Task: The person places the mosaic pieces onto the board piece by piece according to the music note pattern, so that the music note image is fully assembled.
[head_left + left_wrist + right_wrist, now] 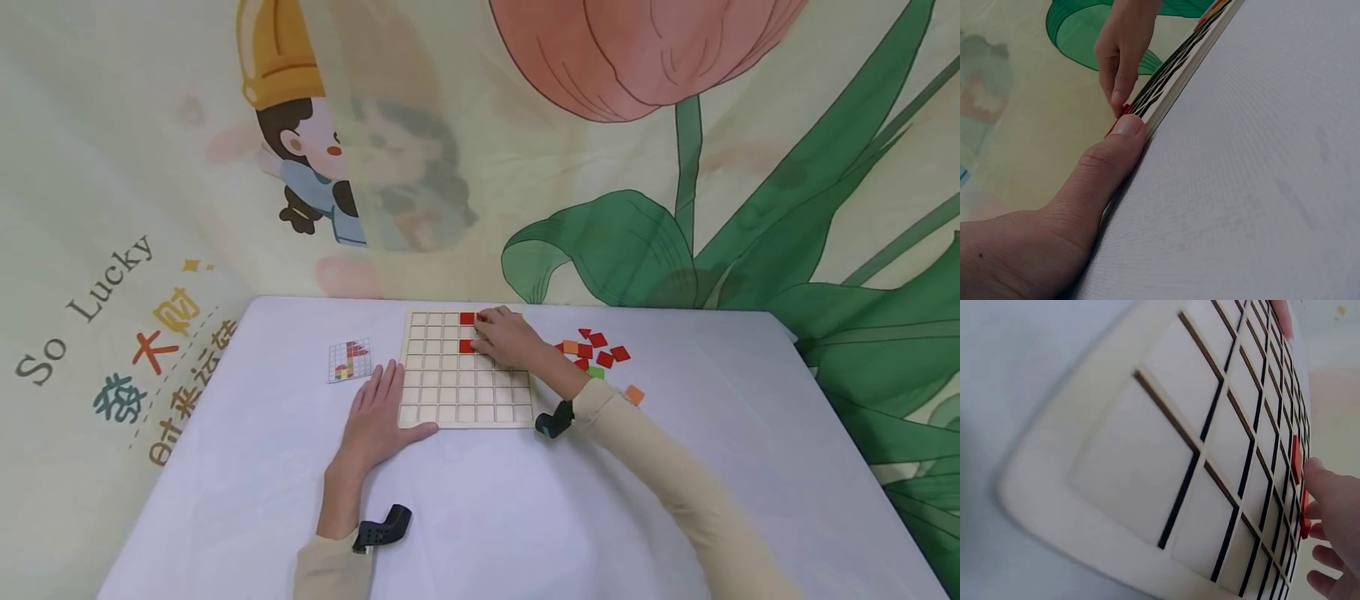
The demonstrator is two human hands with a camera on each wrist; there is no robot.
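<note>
A pale wooden grid board (pixel 448 392) lies on the table. Two red square tiles, one in the top row (pixel 467 318) and another lower down (pixel 467 346), sit in its cells. My right hand (pixel 510 337) reaches over the board's far part, thumb and fingers pinching a small red tile (pixel 1305 519) at the top row; the fingers partly hide it. My left hand (pixel 375 417) rests at the board's left edge with fingers straight, and its thumb (pixel 1127 125) lies along the near edge.
Left of the board lies a small card (pixel 350 361) with a coloured grid pattern. Loose red tiles (pixel 619 353), a green piece (pixel 596 372) and an orange tile (pixel 634 394) lie to the right, partly behind my right forearm. A printed cloth (pixel 420 275) hangs behind the table.
</note>
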